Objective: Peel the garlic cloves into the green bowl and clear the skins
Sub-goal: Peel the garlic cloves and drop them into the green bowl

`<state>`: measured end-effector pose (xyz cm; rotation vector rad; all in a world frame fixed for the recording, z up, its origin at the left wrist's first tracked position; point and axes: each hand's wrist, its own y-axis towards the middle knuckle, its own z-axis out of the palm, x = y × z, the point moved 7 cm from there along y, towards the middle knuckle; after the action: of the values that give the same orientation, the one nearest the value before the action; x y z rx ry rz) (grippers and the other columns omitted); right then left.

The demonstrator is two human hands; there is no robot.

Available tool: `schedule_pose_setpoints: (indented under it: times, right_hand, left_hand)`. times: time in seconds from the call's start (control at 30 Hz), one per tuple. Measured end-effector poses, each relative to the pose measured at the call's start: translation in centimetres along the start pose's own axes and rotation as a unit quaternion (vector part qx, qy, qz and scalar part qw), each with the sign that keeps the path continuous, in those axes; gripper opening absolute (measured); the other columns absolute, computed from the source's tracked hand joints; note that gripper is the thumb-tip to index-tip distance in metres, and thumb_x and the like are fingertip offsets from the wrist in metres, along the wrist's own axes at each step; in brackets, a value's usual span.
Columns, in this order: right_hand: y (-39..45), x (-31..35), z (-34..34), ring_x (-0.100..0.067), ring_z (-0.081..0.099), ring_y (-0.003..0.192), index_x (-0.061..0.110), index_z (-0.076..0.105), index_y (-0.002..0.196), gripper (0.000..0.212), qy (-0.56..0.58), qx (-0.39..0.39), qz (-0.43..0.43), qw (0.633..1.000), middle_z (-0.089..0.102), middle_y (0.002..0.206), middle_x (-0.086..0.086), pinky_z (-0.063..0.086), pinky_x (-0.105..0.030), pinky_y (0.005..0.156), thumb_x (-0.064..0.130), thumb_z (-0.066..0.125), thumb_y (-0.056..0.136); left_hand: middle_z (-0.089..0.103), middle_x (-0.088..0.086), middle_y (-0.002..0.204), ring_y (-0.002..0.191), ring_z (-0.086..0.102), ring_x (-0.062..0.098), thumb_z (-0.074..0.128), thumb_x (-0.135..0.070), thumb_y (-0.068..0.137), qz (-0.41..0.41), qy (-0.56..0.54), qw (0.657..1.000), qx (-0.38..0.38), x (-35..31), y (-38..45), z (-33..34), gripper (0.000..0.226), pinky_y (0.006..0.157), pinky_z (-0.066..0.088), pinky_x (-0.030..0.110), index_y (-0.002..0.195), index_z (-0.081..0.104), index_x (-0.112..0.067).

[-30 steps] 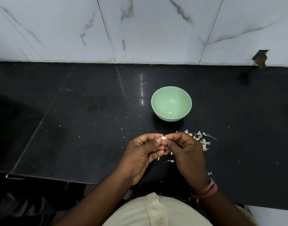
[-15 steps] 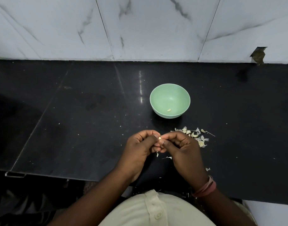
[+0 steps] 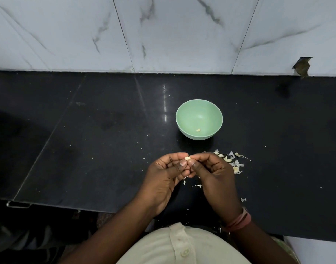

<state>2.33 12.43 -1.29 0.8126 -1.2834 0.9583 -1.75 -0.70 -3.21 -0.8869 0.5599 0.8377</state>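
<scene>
1. No legible brand, label or writing.
2. Black polished counter (image 3: 106,140), white marble-veined wall tiles (image 3: 173,35) behind; green bowl (image 3: 184,119) holding one peeled clove (image 3: 198,130).
3. Left hand (image 3: 163,180) and right hand (image 3: 214,176) together pinching a garlic clove (image 3: 187,158), mostly hidden by fingertips.
4. Skins (image 3: 232,161) scattered just right of the hands.
</scene>
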Motion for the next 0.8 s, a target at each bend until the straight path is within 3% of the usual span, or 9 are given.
schedule_pose_setpoints:
  times: [0.13, 0.3, 0.43, 0.8]
  right_hand:
    - [-0.2, 0.3, 0.2, -0.028, 0.071, 0.073, 0.005, 0.075, 0.093, 0.01, -0.034, 0.011, -0.015, 0.999, 0.075, 0.081, -0.009, 0.058, -0.031, 0.067, -0.001, 0.068, 0.093]
    - [-0.3, 0.4, 0.1, -0.021, 0.073, 0.077, 0.02, 0.076, 0.093, 0.012, -0.145, -0.007, -0.053, 0.988, 0.075, 0.085, 0.002, 0.06, -0.045, 0.073, 0.013, 0.067, 0.093]
    - [-0.5, 1.5, 0.1, -0.014, 0.068, 0.074, 0.024, 0.073, 0.088, 0.009, -0.236, -0.024, -0.114, 0.965, 0.07, 0.081, 0.011, 0.056, -0.039, 0.069, 0.023, 0.063, 0.088]
    - [-0.5, 2.1, 0.0, -0.012, 0.066, 0.067, 0.024, 0.067, 0.083, 0.011, -0.283, -0.022, -0.133, 0.95, 0.067, 0.076, 0.009, 0.055, -0.04, 0.063, 0.015, 0.074, 0.083]
  left_hand:
    - [0.073, 0.013, 0.088, 0.079, 0.07, 0.015, 0.071, -0.004, 0.079, 0.024, 0.02, 1.0, -0.005, -0.4, -0.1, -0.2, 0.02, 0.072, 0.058, 0.021, 0.098, 0.074, -0.003]
    - [0.073, 0.016, 0.09, 0.082, 0.07, 0.017, 0.073, -0.008, 0.078, 0.053, 0.048, 0.997, -0.009, -0.7, -0.3, -0.2, 0.021, 0.073, 0.058, 0.023, 0.098, 0.075, -0.004]
    - [0.074, 0.016, 0.093, 0.086, 0.071, 0.02, 0.075, -0.011, 0.076, 0.065, 0.064, 0.996, -0.008, -0.8, -0.5, -0.1, 0.022, 0.076, 0.058, 0.025, 0.097, 0.075, -0.005]
    - [0.074, 0.018, 0.092, 0.086, 0.069, 0.024, 0.076, -0.012, 0.074, 0.077, 0.091, 0.993, -0.006, -0.6, -0.5, -0.1, 0.021, 0.073, 0.058, 0.026, 0.093, 0.076, -0.005]
